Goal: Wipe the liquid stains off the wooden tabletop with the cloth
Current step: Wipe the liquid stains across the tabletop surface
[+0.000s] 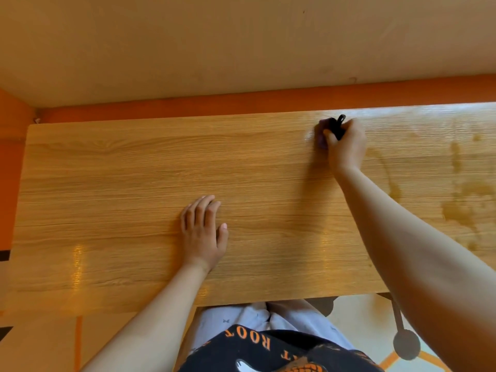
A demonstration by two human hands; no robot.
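Left hand (202,232) flat, fingers relaxed, holding nothing, resting on tabletop (107,183) near 6 o'clock; right hand (346,146) gripping bunched cloth (334,128) at 1 o'clock, stains (461,208) unwiped at 3 o'clock, so likely risk of smearing or missed patches from small wad.

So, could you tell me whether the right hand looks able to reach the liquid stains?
Probably yes: the right hand, gripping the dark cloth, sits just left of the liquid stains, with bare wooden tabletop between.

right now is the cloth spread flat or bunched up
Bunched up: the right hand grips the cloth as a dark wad, pressed on the wooden tabletop.
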